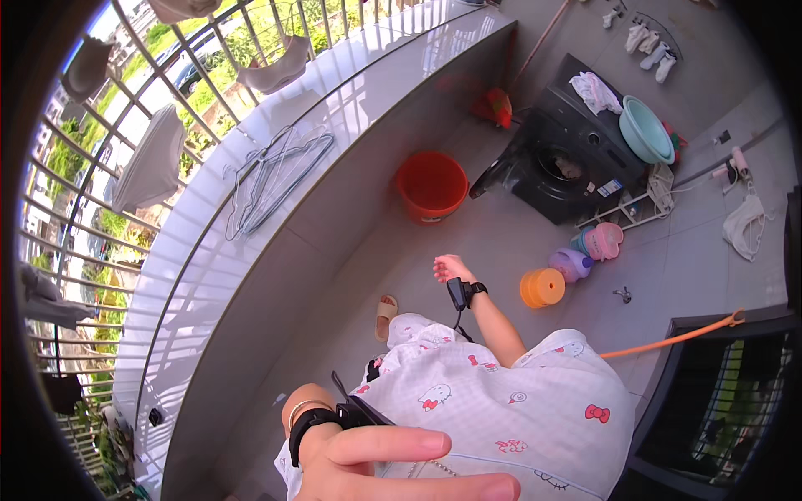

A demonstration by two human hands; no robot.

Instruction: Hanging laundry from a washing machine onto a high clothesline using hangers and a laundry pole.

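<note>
My left hand (pixel 401 460) is large and close at the bottom, two fingers stretched out and apart, nothing seen in it. Its wrist bears a bracelet and a black strap with a device. My right hand (pixel 452 268) hangs over the floor, fingers loosely curled with small gaps, no object visible in it; a black device is strapped to that wrist. Ahead stands a red bucket (pixel 432 188). Beyond it is a black front-loading washing machine (pixel 554 156), its door open and some cloth (pixel 567 168) in the drum. A pale cloth (pixel 594 92) and a light-blue basin (pixel 645 130) rest on top.
Wire hangers (pixel 276 181) lie on the tiled ledge (pixel 369 100) beside the window bars. An orange stool (pixel 542 288), a purple bottle (pixel 569 265) and a pink container (pixel 605 242) stand right of my right hand. A slipper (pixel 385 316) is on the floor. An orange pole (pixel 677 338) juts out at right.
</note>
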